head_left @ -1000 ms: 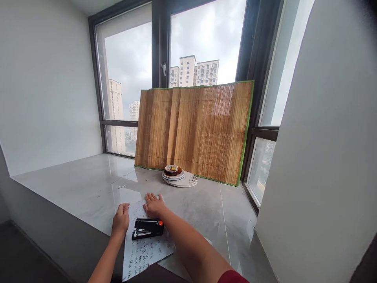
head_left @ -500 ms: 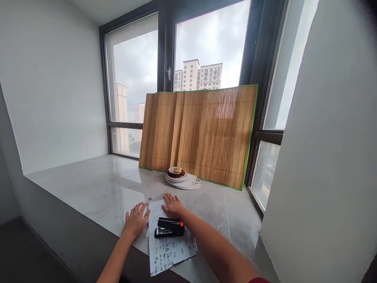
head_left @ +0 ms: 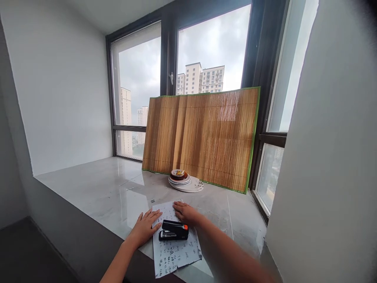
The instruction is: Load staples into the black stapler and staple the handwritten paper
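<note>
A black stapler (head_left: 174, 230) with an orange-red end lies on a sheet of paper (head_left: 172, 257) covered in handwriting. The paper's lower end reaches past the front edge of the sill and looks torn. At the paper's left edge, my left hand (head_left: 144, 228) lies with fingers stretched out, its fingertips on the sheet and its thumb close to the stapler. My right hand (head_left: 186, 213) rests flat on the upper right part of the paper, just beyond the stapler. Two small strips that look like staples (head_left: 152, 201) lie above the paper's top edge.
A stack of plates (head_left: 179, 180) stands farther back on the tiled sill (head_left: 97, 196), beside an oval white plate (head_left: 194, 185). Behind them a bamboo mat (head_left: 203, 137) with green edging leans against the window. A wall (head_left: 330, 137) closes the right side.
My left hand has moved right, onto the paper's left edge. My right hand has drawn right and its fingers lie closer together. The whole view has shifted slightly.
</note>
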Demonstrator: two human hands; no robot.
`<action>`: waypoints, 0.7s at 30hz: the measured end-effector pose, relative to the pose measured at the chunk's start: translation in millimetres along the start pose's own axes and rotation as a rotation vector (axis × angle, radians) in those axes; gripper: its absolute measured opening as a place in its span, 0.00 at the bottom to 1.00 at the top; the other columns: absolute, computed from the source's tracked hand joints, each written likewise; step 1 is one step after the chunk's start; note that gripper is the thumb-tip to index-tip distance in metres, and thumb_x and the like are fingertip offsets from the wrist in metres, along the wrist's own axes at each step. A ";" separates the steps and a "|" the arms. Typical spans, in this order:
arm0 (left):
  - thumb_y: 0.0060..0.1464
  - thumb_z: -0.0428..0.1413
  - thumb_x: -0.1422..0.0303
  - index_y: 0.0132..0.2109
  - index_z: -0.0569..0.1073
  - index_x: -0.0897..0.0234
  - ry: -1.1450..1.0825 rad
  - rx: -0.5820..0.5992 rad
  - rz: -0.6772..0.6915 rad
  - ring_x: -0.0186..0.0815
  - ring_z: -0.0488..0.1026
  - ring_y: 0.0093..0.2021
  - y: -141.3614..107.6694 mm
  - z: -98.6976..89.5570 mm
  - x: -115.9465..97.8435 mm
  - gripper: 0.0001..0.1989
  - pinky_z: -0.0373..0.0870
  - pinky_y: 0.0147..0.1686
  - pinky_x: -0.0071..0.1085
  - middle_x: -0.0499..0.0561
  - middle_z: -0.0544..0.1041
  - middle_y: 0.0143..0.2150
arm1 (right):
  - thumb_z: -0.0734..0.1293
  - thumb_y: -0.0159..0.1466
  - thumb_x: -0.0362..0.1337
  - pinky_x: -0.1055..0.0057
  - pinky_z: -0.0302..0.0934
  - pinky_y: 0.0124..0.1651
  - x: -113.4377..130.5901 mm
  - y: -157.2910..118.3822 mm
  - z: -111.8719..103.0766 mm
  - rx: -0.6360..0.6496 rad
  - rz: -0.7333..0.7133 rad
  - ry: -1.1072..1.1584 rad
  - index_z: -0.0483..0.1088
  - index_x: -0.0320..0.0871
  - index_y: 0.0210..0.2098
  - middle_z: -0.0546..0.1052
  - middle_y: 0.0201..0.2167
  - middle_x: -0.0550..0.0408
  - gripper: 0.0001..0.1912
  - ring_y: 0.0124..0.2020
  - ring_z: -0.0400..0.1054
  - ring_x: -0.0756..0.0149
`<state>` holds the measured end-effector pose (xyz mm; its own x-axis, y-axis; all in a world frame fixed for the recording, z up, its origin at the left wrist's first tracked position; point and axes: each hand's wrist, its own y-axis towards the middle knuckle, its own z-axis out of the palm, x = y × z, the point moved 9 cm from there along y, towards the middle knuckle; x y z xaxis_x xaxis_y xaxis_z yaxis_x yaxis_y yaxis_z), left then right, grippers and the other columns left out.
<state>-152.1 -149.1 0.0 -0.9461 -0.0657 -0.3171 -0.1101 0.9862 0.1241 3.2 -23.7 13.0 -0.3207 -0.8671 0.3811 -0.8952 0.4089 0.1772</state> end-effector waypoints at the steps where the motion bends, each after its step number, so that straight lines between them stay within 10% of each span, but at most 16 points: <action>1: 0.67 0.49 0.54 0.72 0.65 0.45 -0.005 -0.007 0.001 0.52 0.50 0.77 -0.3 -0.8 0.5 0.28 0.41 0.72 0.63 0.50 0.61 0.75 | 0.59 0.72 0.41 0.52 0.47 0.75 -4.8 -13.9 -4.7 -0.017 0.009 0.016 0.64 0.45 0.70 0.61 0.73 0.47 0.28 0.74 0.53 0.53; 9: 0.67 0.45 0.72 0.68 0.71 0.49 0.062 -0.050 -0.025 0.50 0.47 0.78 -0.8 -1.9 -17.3 0.27 0.39 0.73 0.64 0.51 0.62 0.75 | 0.59 0.73 0.52 0.56 0.66 0.56 -3.5 -77.7 -50.2 -0.546 0.038 0.329 0.78 0.47 0.49 0.79 0.46 0.45 0.21 0.50 0.72 0.52; 14: 0.58 0.47 0.81 0.65 0.74 0.62 -0.038 -0.125 -0.007 0.45 0.64 0.71 -2.6 7.2 -42.3 0.31 0.55 0.72 0.47 0.59 0.69 0.70 | 0.69 0.66 0.55 0.62 0.65 0.50 21.6 -62.2 -31.6 -0.318 -0.079 0.330 0.72 0.47 0.58 0.77 0.44 0.51 0.27 0.40 0.70 0.60; 21: 0.67 0.44 0.73 0.66 0.73 0.55 -0.159 -0.079 -0.013 0.46 0.58 0.74 -9.6 13.2 -44.2 0.26 0.48 0.74 0.55 0.52 0.66 0.72 | 0.73 0.62 0.47 0.60 0.62 0.55 55.7 -72.4 -25.0 -0.173 -0.233 0.240 0.73 0.48 0.57 0.79 0.46 0.50 0.25 0.47 0.72 0.55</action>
<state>-105.2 -153.6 0.4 -0.8849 -0.0474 -0.4634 -0.1516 0.9700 0.1902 57.9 -94.5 44.1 -0.0143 -0.8595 0.5109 -0.8636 0.2682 0.4270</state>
